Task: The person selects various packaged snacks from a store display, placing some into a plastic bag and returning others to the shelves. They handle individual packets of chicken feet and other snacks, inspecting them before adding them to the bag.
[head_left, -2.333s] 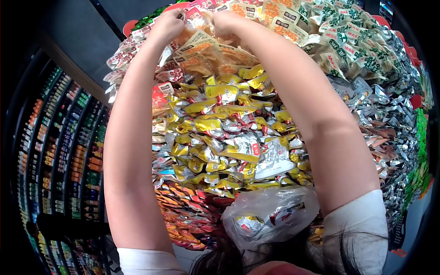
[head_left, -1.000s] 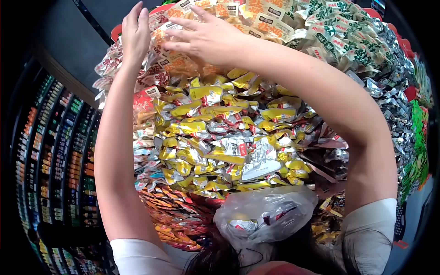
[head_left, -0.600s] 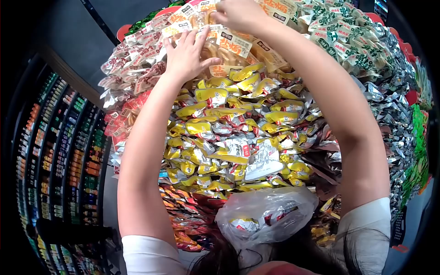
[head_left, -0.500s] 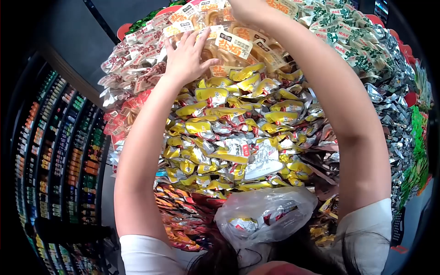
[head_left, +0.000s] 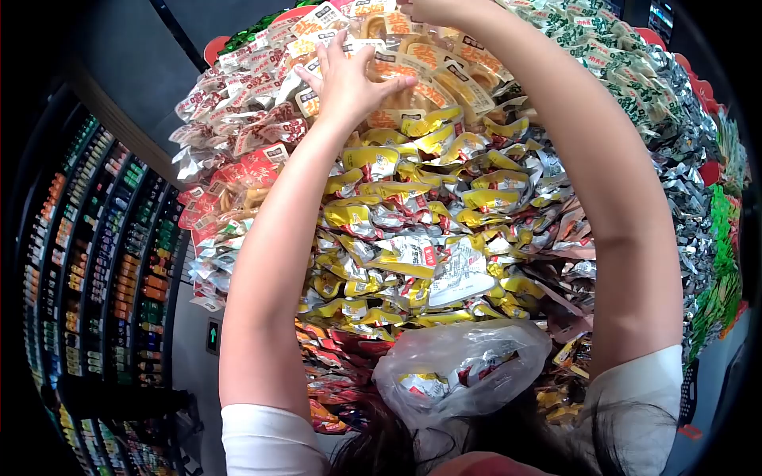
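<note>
My left hand [head_left: 349, 79] rests with spread fingers on the clear packets with orange print [head_left: 425, 91] at the top of the heap. At the top edge of the view, my right hand [head_left: 436, 9] reaches over the same packets; its fingers are mostly cut off by the frame. Below my hands lie rows of yellow and silver packets [head_left: 373, 163]. A clear plastic bag [head_left: 464, 369] with a few packets inside sits close to my body.
Red-printed packets [head_left: 246, 87] lie to the left and green-printed packets [head_left: 591, 51] to the right. Silver packets [head_left: 690, 166] line the far right. Shelves of bottles [head_left: 103, 254] stand at the left. Orange packets [head_left: 321, 416] lie at the lower left.
My left hand has moved right over the orange-printed packets, and its fingers are bent differently. The packets beneath it have shifted. My right hand has moved slightly toward the upper edge.
</note>
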`<state>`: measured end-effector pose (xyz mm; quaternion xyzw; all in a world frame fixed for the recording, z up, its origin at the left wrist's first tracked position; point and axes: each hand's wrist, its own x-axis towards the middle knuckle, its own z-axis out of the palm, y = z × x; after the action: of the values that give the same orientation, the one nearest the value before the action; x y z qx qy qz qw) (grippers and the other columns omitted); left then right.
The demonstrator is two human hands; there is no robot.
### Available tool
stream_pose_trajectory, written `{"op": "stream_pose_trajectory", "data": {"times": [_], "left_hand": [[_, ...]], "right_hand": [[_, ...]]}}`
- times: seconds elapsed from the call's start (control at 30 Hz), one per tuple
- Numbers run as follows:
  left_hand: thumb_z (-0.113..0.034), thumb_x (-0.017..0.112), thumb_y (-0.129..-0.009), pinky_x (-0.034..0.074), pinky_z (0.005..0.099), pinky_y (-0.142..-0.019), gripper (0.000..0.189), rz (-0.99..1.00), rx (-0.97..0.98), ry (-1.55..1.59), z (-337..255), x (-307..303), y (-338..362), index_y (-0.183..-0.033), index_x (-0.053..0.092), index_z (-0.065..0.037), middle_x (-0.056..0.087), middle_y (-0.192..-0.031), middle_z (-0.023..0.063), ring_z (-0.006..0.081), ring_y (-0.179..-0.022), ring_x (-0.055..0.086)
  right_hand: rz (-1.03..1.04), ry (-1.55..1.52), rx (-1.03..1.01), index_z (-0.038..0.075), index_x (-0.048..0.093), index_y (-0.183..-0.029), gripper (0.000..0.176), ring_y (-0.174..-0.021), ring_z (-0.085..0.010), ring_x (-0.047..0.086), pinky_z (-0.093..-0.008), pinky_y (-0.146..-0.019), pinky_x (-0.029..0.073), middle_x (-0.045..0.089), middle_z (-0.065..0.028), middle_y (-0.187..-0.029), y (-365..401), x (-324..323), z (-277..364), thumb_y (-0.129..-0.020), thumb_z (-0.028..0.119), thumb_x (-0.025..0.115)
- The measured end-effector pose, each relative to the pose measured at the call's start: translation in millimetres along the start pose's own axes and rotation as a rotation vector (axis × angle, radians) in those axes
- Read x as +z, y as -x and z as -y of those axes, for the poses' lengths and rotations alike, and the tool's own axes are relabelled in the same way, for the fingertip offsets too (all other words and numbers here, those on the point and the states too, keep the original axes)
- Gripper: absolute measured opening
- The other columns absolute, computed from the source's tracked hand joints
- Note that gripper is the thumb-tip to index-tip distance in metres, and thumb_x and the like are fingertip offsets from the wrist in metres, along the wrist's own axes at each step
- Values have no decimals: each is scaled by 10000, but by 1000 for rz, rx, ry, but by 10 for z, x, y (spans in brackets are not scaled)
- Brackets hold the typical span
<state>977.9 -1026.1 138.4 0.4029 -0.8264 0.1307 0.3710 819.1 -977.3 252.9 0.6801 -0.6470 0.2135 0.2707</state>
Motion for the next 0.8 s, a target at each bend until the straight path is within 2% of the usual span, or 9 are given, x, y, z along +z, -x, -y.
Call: {"op": "stream_pose_trajectory", "data": {"times": [0.1,0.17,0.23,0.3,0.37,0.4,0.53,0.7,0.8], "left_hand": [[-480,692,-719,19,641,-1043,487,-74,23,-85,349,67,-57,-1073,639,-150,308,-1387,205,427,-1337,162],[-383,665,-770,34,615,-1059,390,-35,22,-36,387,70,-56,-1037,622,-102,314,-1383,205,419,-1337,168],[-370,658,-774,26,618,-1057,387,22,56,-132,411,98,-71,-1025,587,-84,314,-1384,204,401,-1346,163],[-371,644,-770,12,618,-1058,390,29,58,-107,423,101,-52,-1027,548,-93,295,-1396,200,385,-1357,142],[-393,625,-763,-7,618,-1057,420,53,169,150,493,38,-11,-1051,532,-101,270,-1411,192,390,-1362,119],[-415,616,-747,-12,640,-1044,418,36,216,180,501,-56,-5,-1033,528,-123,255,-1419,179,389,-1367,99],[-412,714,-682,25,690,-1011,406,-205,375,203,222,-251,147,-970,565,-168,264,-1428,90,366,-1369,135],[-294,774,-659,113,733,-981,304,-71,533,-29,70,-378,211,-888,623,-162,305,-1408,27,351,-1372,124],[-290,758,-668,144,740,-977,269,-42,595,-55,47,-391,238,-866,611,-184,307,-1407,4,334,-1372,132]], "right_hand": [[28,117,-87,46,654,-967,267,-954,-353,587,-408,-823,475,600,-200,-1069,32,-86,-40,-780,204,547],[-150,-304,-600,46,642,-990,356,-894,-335,604,-389,-766,496,630,-178,-988,414,-324,80,-726,285,656],[601,209,-19,-30,633,-847,271,-578,-241,633,-341,-542,520,636,-178,-692,547,-372,302,-731,207,696],[617,121,-84,-40,618,-824,341,-667,-258,647,-351,-614,530,645,-162,-745,679,-141,150,-713,264,726],[325,111,-230,-22,615,-819,298,-782,-279,640,-376,-697,521,639,-150,-787,682,205,-44,-713,238,714],[400,110,-77,-10,617,-817,258,-856,-292,620,-399,-744,502,630,-149,-809,687,154,29,-699,202,706],[309,56,-168,-4,611,-807,189,-816,-299,620,-401,-712,501,622,-149,-786,610,322,12,-705,141,679],[111,-37,-298,6,606,-792,133,-751,-313,617,-396,-680,498,611,-131,-711,503,444,18,-722,110,649],[265,-18,-177,15,606,-873,218,-782,-303,629,-395,-693,498,633,-133,-749,556,306,51,-737,170,676]]}}
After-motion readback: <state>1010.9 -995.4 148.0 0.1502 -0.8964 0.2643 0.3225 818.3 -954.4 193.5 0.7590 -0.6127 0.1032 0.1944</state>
